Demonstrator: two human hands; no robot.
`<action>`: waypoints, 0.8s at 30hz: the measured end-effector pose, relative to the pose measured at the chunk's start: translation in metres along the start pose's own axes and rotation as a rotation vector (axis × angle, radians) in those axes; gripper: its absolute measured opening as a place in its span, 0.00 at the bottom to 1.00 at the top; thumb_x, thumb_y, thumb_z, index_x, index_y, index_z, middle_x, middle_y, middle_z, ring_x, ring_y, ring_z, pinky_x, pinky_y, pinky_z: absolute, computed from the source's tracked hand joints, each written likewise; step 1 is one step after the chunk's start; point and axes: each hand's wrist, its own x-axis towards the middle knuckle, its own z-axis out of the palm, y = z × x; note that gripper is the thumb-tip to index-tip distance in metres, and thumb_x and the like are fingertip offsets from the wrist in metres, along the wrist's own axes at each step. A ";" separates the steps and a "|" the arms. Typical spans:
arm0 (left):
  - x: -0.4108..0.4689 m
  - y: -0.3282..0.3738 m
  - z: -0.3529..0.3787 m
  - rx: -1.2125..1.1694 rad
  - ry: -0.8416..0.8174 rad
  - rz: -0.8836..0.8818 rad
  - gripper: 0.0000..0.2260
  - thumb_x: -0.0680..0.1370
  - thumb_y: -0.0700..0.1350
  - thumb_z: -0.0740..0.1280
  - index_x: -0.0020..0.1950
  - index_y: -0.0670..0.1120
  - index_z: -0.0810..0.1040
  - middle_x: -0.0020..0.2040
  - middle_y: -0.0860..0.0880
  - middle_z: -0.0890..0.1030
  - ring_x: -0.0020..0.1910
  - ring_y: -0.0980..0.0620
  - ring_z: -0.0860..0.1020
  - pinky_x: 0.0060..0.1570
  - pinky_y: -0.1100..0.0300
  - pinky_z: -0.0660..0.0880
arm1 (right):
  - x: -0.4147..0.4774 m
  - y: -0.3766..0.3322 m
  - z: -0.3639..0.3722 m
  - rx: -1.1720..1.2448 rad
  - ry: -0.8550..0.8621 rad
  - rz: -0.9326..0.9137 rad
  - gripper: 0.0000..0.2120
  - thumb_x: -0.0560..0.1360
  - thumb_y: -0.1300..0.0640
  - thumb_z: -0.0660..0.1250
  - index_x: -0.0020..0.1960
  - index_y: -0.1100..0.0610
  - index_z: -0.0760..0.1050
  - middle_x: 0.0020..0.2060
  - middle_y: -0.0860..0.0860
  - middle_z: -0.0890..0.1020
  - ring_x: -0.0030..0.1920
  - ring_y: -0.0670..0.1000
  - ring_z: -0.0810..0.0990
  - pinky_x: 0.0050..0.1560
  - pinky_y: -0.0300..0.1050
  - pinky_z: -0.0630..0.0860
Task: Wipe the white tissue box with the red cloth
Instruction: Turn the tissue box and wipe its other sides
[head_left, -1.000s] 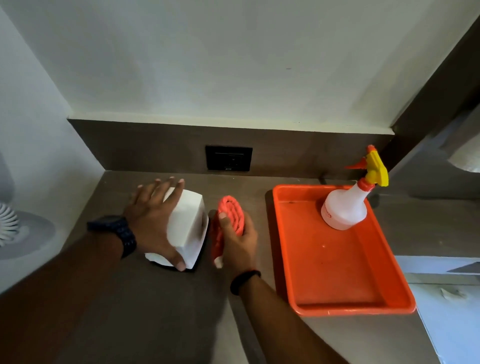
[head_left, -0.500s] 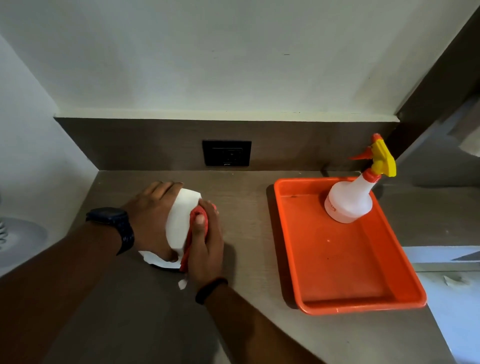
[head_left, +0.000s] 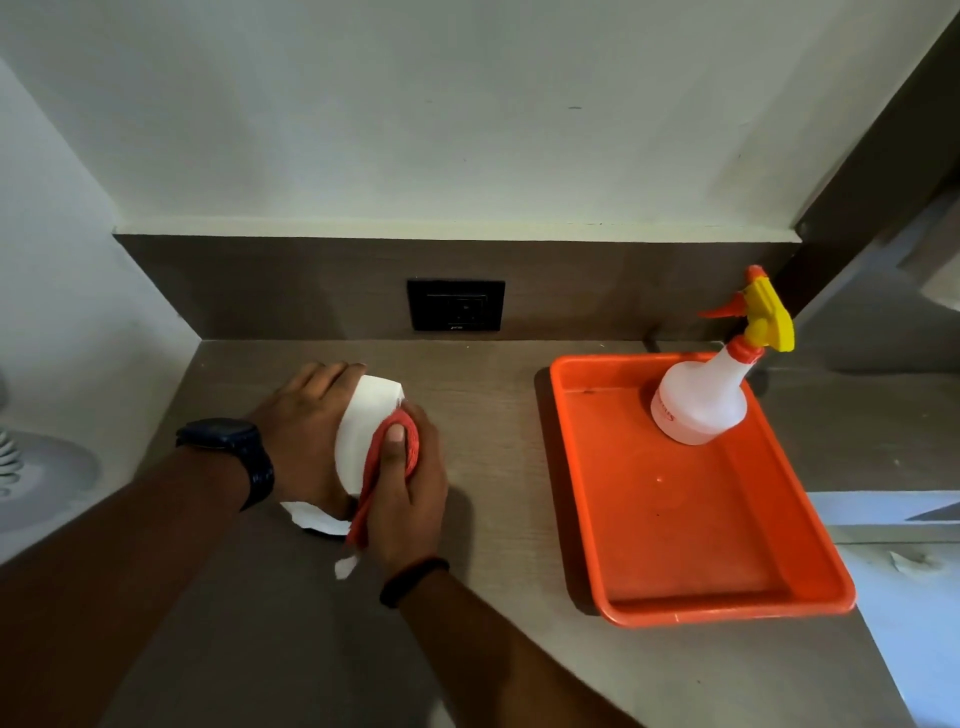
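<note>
The wiping step is judged to be in hand: the white tissue box (head_left: 366, 431) is steadied on the tabletop (head_left: 498, 405), left of the orange tray (head_left: 691, 608), by the left hand (head_left: 304, 431) clasped over its left side, while the red cloth (head_left: 387, 467) is pressed against its right face by the closed right hand (head_left: 410, 499). The box's long axis appears to run from near to far, its far end towards the wall, though much of it is hidden. Next, a stroke along that face is called for, with the box kept from sliding.

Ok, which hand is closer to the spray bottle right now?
Right. The right hand presses the red cloth against the tissue box, facing the spray bottle; the left hand grips the box's far side.
</note>
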 end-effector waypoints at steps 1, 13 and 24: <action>-0.001 -0.001 0.002 0.003 0.016 0.002 0.63 0.45 0.71 0.71 0.72 0.42 0.54 0.71 0.43 0.64 0.69 0.42 0.63 0.69 0.48 0.63 | 0.010 -0.004 0.000 -0.025 -0.001 -0.029 0.20 0.75 0.33 0.55 0.65 0.34 0.69 0.68 0.42 0.75 0.69 0.45 0.73 0.71 0.52 0.71; -0.001 0.003 -0.001 -0.014 -0.023 -0.038 0.64 0.44 0.70 0.71 0.73 0.46 0.49 0.72 0.46 0.61 0.70 0.44 0.59 0.69 0.47 0.64 | 0.001 0.019 -0.006 -0.015 0.002 0.086 0.08 0.75 0.32 0.55 0.52 0.25 0.68 0.59 0.43 0.79 0.61 0.46 0.78 0.66 0.55 0.76; -0.003 0.001 0.006 -0.012 0.036 -0.072 0.63 0.41 0.70 0.68 0.71 0.46 0.53 0.70 0.47 0.64 0.68 0.45 0.60 0.66 0.49 0.66 | 0.054 0.001 -0.005 -0.059 -0.053 0.143 0.12 0.81 0.43 0.57 0.60 0.45 0.73 0.62 0.52 0.79 0.65 0.53 0.76 0.71 0.56 0.70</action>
